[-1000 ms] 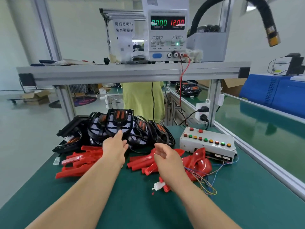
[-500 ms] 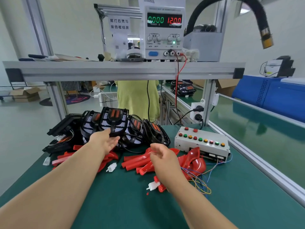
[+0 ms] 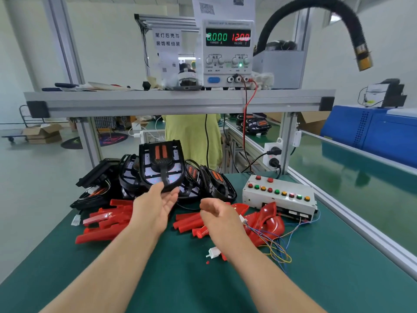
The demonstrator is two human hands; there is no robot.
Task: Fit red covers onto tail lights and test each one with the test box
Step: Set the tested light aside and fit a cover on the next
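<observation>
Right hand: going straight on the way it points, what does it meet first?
Probably the leaning tail light just beyond the right hand, though depth is unclear; the covers lie below its path.

Green workbench (image 3: 338, 279), black tail lights (image 3: 209, 184), red covers (image 3: 106, 224), grey test box (image 3: 279, 197), loose wires (image 3: 277, 249)
</observation>
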